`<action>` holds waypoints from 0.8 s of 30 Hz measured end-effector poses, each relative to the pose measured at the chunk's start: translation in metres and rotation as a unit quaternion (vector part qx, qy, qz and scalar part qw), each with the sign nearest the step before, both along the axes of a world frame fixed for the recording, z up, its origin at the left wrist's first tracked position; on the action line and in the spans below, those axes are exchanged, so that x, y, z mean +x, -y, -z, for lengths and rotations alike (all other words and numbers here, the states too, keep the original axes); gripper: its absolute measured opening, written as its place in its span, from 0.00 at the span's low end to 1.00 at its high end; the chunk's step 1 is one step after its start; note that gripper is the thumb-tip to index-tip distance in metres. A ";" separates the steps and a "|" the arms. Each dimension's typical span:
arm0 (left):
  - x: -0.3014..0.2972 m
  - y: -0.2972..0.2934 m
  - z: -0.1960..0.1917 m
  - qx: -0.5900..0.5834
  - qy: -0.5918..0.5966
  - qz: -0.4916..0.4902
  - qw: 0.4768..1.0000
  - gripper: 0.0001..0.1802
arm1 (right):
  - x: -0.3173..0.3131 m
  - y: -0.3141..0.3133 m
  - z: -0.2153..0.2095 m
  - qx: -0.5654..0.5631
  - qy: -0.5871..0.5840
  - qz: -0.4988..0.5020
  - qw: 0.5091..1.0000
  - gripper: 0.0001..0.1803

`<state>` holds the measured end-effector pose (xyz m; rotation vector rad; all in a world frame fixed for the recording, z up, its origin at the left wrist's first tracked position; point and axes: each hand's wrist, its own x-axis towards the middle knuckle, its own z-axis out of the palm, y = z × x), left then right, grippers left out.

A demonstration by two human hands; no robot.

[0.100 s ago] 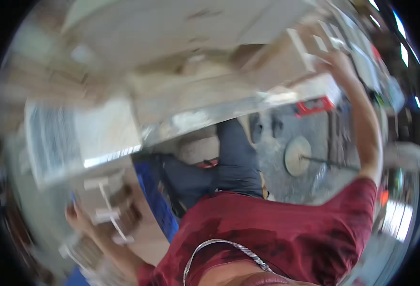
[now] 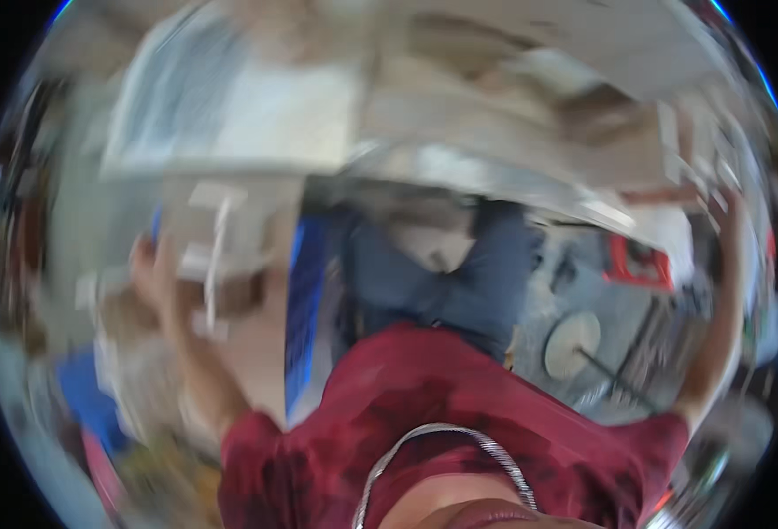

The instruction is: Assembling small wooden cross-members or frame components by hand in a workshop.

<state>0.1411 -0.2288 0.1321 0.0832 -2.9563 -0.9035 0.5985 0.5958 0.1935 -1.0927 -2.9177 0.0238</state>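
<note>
My left hand point(image 2: 153, 269) is raised at the left, its fingers closed on a thin blue stick-like thing point(image 2: 156, 222), possibly a pen; blur hides its exact kind. Beside that hand, a narrow white piece with crossbars point(image 2: 217, 256) lies over a brown cardboard-like surface point(image 2: 265, 353). My right arm stretches far out to the right. At its end my right hand point(image 2: 722, 207) is smeared by motion, next to some pale upright pieces point(image 2: 669, 141) at the worktable's right end. Whether its fingers grip one of them cannot be made out.
A long pale worktable point(image 2: 468, 167) runs across in front of me. On its left lies a white and grey sheet-like stack point(image 2: 292, 115). A red crate-like thing point(image 2: 638, 263) and a round disc with a rod point(image 2: 572, 346) stand at the right. A blue panel point(image 2: 305, 309) is beside my leg.
The view has swung, so the worktable and both arms appear turned and shifted right. My left hand shows higher in the picture, still with the blue thing; my right hand shows lower.
</note>
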 end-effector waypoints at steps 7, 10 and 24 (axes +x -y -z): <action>0.049 -0.029 0.133 -0.198 0.031 -0.007 0.980 0.28 | 0.030 0.085 0.027 -0.178 -0.339 -0.011 0.924 0.19; 0.043 -0.016 0.097 -0.257 0.195 -0.007 0.947 0.25 | 0.000 0.191 0.027 -0.327 -0.463 -0.047 0.823 0.17; 0.101 0.026 0.091 0.128 -0.088 -0.006 0.988 0.15 | -0.157 0.318 0.104 -0.679 -0.332 -0.117 0.644 0.19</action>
